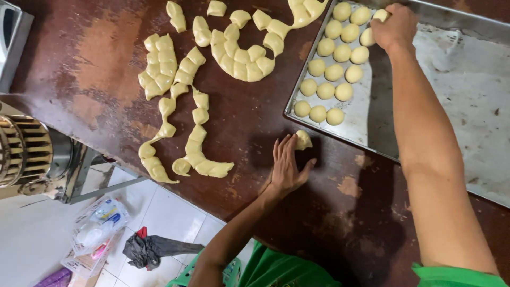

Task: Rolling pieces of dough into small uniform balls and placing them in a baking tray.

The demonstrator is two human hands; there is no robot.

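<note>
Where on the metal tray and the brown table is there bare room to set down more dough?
The metal baking tray is bare right of the right hand; its left end is packed with round dough balls. The brown wooden table is free far left and below the left hand. Cut dough strips crowd its middle.

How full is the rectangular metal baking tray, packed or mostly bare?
Mostly bare. The rectangular metal baking tray holds round pale dough balls only in its left corner; the rest is bare metal.

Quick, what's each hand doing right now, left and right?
Left hand: open, flat, fingertips on a dough piece on the table.
Right hand: closed on a dough ball over the tray.
</note>
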